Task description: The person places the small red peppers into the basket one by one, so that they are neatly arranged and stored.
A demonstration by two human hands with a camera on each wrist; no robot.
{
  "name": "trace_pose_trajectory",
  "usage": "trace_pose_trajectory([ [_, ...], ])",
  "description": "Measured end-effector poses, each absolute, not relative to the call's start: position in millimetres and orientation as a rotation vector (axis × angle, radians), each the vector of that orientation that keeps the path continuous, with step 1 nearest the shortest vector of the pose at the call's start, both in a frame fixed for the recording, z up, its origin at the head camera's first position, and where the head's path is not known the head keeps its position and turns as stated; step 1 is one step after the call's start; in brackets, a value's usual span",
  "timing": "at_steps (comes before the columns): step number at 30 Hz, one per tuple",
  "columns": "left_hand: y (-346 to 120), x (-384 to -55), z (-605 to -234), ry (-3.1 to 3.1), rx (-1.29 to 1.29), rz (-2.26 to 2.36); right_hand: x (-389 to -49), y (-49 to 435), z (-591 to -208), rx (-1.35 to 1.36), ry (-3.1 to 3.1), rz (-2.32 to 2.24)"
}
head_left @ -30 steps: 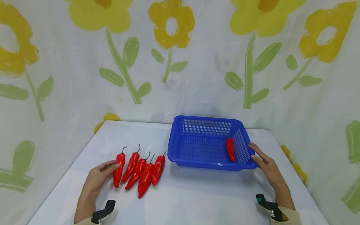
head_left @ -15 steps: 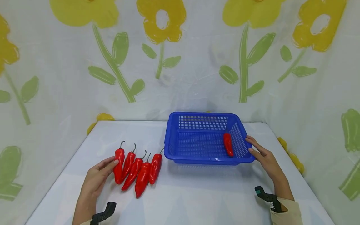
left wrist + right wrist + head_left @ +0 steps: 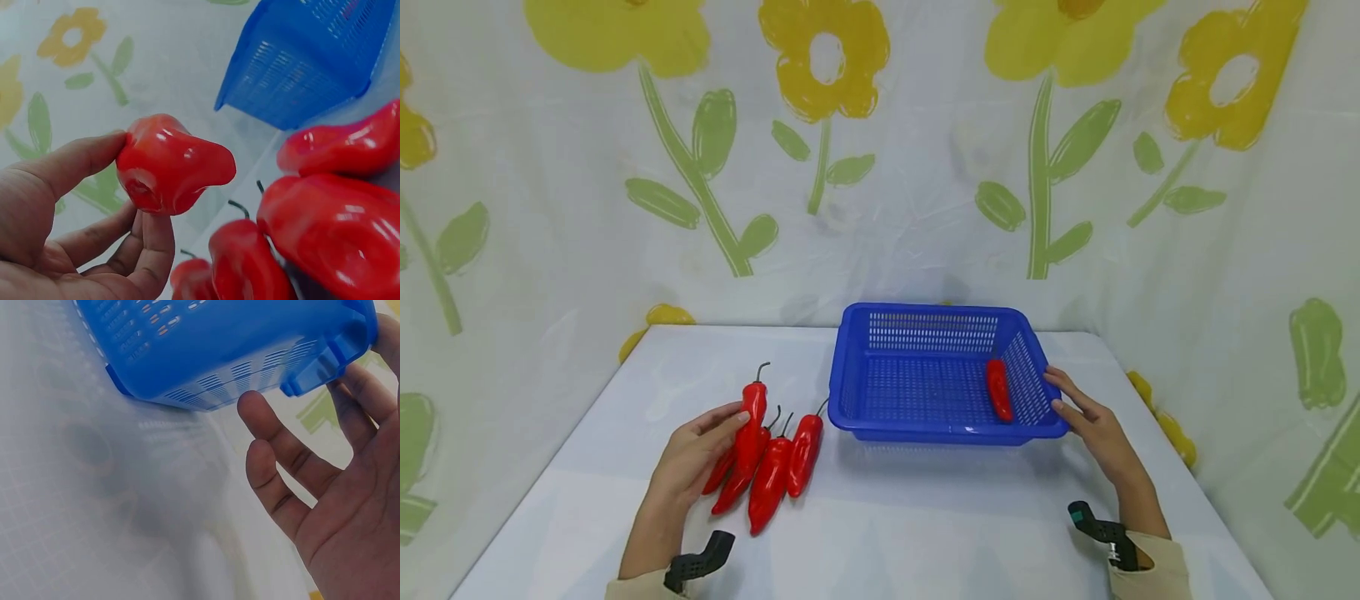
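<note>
Between its thumb and fingers my left hand (image 3: pixel 688 457) pinches a red chili pepper (image 3: pixel 750 423), raised above several others. In the left wrist view the held pepper (image 3: pixel 172 165) points its blunt tip at the camera. Two of the loose peppers, a wide pepper (image 3: pixel 770 485) and a slimmer pepper (image 3: pixel 805 454), lie right of it; the rest are partly hidden behind the held one. My right hand (image 3: pixel 1097 433) grips the right rim of a blue plastic basket (image 3: pixel 936 432). Its lower fingers (image 3: pixel 272 475) hang off the wall. One red pepper (image 3: pixel 998 390) lies inside, against the right side.
A white table (image 3: pixel 910 533) carries everything. Behind it hangs a white cloth (image 3: pixel 910 242) printed with yellow flowers and green leaves. The basket stands toward the table's back, right of the loose peppers.
My left hand has lifted the leftmost pepper and carried it right, over its neighbours. My right hand stays at the basket's rim. The whole head view has shifted slightly.
</note>
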State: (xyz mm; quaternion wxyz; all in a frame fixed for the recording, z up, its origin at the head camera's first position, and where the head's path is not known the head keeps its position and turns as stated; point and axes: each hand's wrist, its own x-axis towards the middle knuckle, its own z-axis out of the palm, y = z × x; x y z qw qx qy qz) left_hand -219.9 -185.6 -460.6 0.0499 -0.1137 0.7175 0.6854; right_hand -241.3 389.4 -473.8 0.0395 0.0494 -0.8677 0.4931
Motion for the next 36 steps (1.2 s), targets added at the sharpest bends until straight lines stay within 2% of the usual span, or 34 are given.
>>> trace_pose_trajectory([
  [36, -74.5, -287.8, -397.2, 2.089, -0.070, 2.081, -242.3, 388.6, -475.4, 0.148, -2.638, 1.540],
])
